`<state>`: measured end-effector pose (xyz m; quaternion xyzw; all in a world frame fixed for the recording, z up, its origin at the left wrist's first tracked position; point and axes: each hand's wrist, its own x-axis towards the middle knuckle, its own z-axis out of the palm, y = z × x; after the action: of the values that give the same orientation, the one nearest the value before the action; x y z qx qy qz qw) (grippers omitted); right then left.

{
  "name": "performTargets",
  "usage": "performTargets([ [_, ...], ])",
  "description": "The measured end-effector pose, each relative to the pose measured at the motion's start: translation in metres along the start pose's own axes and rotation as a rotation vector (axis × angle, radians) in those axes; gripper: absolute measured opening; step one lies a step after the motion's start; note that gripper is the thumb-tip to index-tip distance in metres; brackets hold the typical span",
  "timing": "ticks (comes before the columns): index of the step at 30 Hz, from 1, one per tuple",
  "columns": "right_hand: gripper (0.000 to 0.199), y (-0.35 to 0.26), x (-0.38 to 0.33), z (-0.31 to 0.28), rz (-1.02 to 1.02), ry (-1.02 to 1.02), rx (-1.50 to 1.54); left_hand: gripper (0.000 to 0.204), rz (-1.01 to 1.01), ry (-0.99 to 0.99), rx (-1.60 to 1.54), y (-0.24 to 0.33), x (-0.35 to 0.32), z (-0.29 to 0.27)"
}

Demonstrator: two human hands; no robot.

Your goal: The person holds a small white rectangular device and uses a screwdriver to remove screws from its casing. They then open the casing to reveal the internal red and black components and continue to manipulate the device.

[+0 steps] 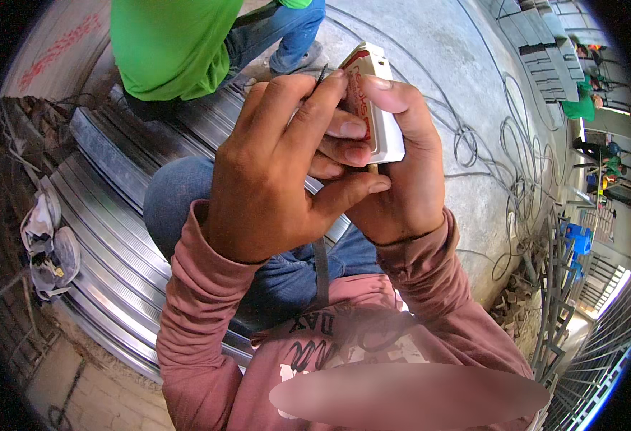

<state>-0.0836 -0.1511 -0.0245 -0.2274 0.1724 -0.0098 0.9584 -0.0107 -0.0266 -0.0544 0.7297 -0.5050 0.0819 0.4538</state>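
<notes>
Close in front of my chest, my right hand [409, 158] grips a small white box-shaped item [388, 133] with red print and a slotted end. Its thumb presses the upper part, and its fingertips wrap round the printed face. My left hand [265, 161] is curled against the near left of it, the index fingertip at its top edge and the thumb by its lower end. A thin dark piece [321, 74], seemingly ridged, sticks up between the left fingers; its lower part is hidden. Below the item shows a small tan end [373, 169], partly covered by my hands.
Long ribbed metal profiles [114, 237] lie under and beside my legs. A person in a green shirt [168, 50] is close ahead on the left. Loose cables [466, 144] coil over the concrete floor. Worn shoes [53, 244] lie at the left; metal frames [552, 330] stand right.
</notes>
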Motion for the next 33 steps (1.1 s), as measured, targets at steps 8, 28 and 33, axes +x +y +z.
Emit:
performTargets([
  [8,0.031,-0.002,0.006,-0.007,-0.024,-0.045,0.000,0.081,-0.019,0.011,0.027,0.002,0.004,-0.004],
  [28,0.069,-0.007,0.035,-0.012,0.015,-0.567,0.410,0.034,-0.009,0.233,0.038,0.006,0.009,-0.003],
  [33,0.069,-0.001,0.039,-0.019,0.019,-0.599,0.454,0.031,-0.029,0.253,0.061,0.006,0.007,-0.005],
])
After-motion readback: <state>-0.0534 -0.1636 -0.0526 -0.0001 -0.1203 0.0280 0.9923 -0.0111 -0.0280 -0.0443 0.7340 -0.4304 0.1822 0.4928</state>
